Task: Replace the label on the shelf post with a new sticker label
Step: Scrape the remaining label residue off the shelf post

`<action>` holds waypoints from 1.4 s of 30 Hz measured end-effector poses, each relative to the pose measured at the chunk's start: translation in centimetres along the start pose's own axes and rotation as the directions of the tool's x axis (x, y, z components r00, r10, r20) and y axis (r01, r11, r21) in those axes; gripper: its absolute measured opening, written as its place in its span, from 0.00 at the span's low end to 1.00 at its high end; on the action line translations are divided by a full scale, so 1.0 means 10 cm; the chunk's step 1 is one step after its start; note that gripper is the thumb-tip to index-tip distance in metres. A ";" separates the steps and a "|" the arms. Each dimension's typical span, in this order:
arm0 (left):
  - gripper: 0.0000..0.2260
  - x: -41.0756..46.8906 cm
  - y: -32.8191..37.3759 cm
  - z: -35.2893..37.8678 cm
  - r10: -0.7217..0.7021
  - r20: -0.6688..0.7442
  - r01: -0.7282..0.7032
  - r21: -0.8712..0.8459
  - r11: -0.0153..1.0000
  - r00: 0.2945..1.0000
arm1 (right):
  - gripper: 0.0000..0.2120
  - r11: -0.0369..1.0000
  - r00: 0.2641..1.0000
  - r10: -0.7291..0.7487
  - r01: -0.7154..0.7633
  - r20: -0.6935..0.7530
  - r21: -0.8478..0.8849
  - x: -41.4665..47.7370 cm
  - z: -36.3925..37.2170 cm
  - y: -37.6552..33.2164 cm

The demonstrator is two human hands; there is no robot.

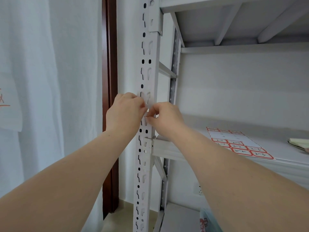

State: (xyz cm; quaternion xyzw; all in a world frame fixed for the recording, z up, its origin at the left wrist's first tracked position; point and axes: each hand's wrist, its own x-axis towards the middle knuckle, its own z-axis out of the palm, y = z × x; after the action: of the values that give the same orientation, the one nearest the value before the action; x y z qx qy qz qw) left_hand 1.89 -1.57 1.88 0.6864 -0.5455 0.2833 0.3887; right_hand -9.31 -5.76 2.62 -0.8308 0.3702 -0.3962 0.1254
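The white perforated shelf post (147,67) stands upright in the middle of the head view. Both hands meet on its front face at about mid height. My left hand (124,113) comes from the left, with its fingertips curled in on a small pale label (148,107) on the post. My right hand (164,117) comes from the right and pinches the same label between thumb and forefinger; a thin red edge shows at the thumb tip. Most of the label is hidden by the fingers. A sticker sheet (237,144) of red-bordered labels lies on the shelf board to the right.
The white metal shelf (250,158) has another board above it. A notebook (299,143) lies at the shelf's right edge. A pale blue bag (208,221) sits low down. On the left, a white curtain (50,81) hangs next to a dark brown door frame (111,64).
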 end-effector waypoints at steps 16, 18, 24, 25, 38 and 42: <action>0.07 0.00 0.21 -0.20 0.221 0.225 -0.308 0.513 0.801 0.949 | 0.15 1.000 1.000 0.017 -0.016 0.005 -0.026 0.03 0.00 0.02; 0.06 0.02 0.21 -0.20 0.236 0.241 -0.332 0.541 0.773 0.941 | 0.14 0.999 1.000 0.016 -0.016 0.002 -0.031 0.03 0.00 0.02; 0.10 0.02 0.25 -0.24 0.231 0.278 -0.352 0.552 0.756 0.932 | 0.14 0.999 1.000 0.009 -0.009 -0.007 -0.052 0.05 0.01 0.01; 0.10 0.02 0.25 -0.24 0.226 0.275 -0.346 0.549 0.761 0.934 | 0.14 0.999 1.000 0.011 -0.011 -0.005 -0.053 0.04 0.01 0.01; 0.11 0.06 0.03 -0.06 0.112 0.044 -0.120 0.301 0.946 0.993 | 0.06 0.998 0.998 0.040 -0.043 0.049 0.054 0.01 -0.04 0.00; 0.09 0.04 -0.05 -0.06 0.026 0.026 -0.026 -0.007 1.000 0.999 | 0.05 0.997 0.998 0.037 -0.041 0.050 0.070 0.01 -0.04 0.01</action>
State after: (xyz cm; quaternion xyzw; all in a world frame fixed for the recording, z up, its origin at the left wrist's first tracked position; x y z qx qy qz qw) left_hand 2.50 -1.18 2.38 0.6817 -0.5603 0.2775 0.3800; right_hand -9.62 -5.84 2.88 -0.8277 0.3689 -0.3864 0.1715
